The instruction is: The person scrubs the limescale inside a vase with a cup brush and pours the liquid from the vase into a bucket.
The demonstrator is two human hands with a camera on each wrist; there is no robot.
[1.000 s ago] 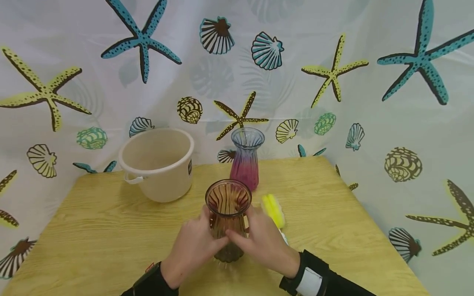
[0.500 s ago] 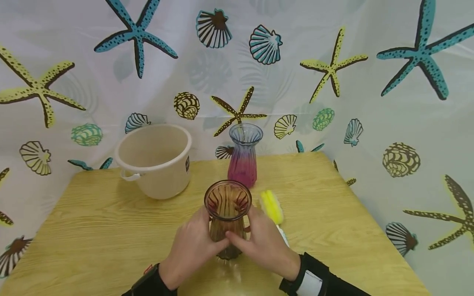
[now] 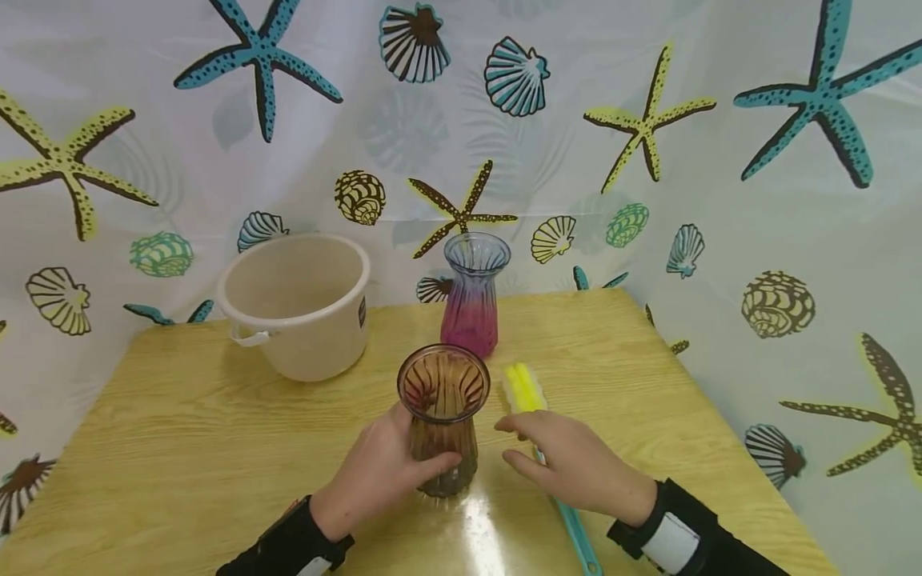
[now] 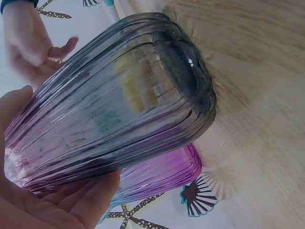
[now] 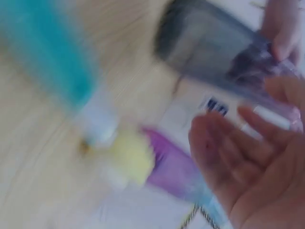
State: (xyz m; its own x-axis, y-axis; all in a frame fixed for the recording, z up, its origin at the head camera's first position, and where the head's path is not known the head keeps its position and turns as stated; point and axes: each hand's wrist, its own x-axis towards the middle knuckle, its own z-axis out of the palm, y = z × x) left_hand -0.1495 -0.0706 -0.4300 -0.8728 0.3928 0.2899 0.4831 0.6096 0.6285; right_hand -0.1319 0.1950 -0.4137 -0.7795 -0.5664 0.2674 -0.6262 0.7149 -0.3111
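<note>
My left hand (image 3: 382,472) grips a ribbed, brownish see-through glass vase (image 3: 448,440) by its side, thumb across the front. The vase stands nearly upright, its flared rim toward me; the left wrist view shows its grey base (image 4: 186,71) close over the table. To the right, my right hand (image 3: 576,464) is apart from the vase, fingers loosely spread and holding nothing. It hovers over a sponge brush (image 3: 524,390) with a yellow and white head and a turquoise handle (image 3: 579,540), hiding the middle of it. The right wrist view is blurred.
Behind the held vase stands a second glass vase (image 3: 471,312), blue above and pink below. A cream bucket (image 3: 320,348) with a handle is at the back left. The wooden table (image 3: 216,448) meets a hanging sheet (image 3: 555,184) printed with starfish and shells.
My right hand has let go of the brownish vase and moved right, over the brush. My left hand still grips the vase. The head view has tilted down slightly.
</note>
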